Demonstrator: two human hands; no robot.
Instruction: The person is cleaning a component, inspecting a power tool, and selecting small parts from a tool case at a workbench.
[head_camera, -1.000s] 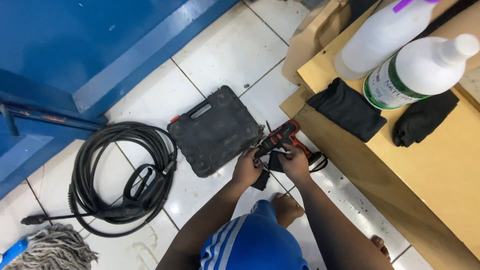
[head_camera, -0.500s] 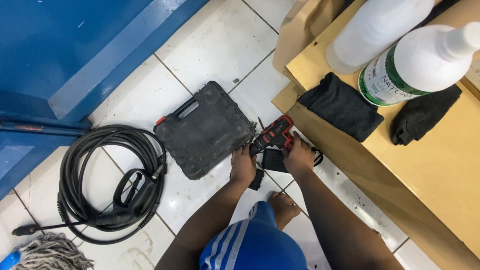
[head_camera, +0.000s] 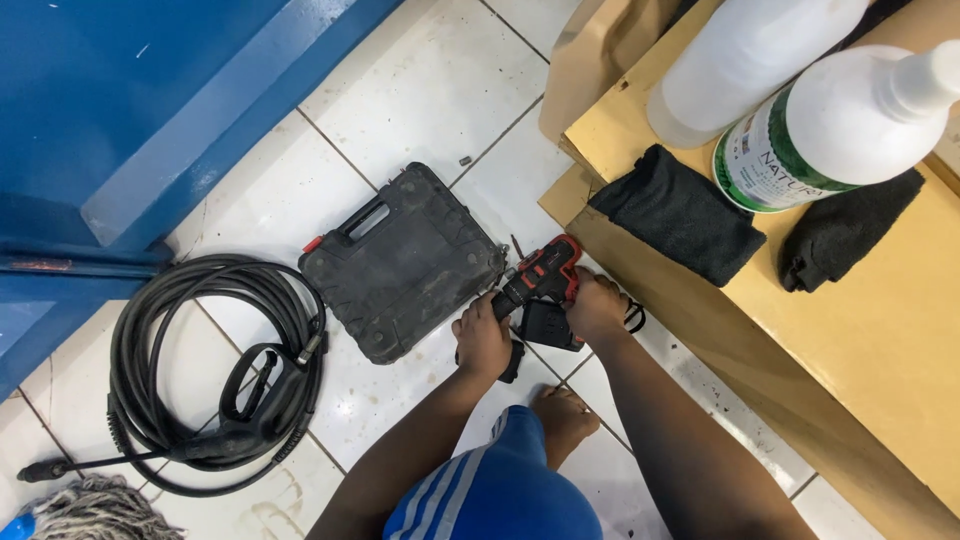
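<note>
Both hands clasp a red-and-black cordless drill over the tiled floor; left hand grips its front, right hand its body; closed black tool case just beside at nine o'clock.

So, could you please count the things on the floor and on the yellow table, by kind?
Cordless drill, in both hands: 1
Black tool case: 1
Coiled hose with spray gun: 1
Mop head: 1
White bottles: 2
Black cloths: 2
Total: 8
</note>
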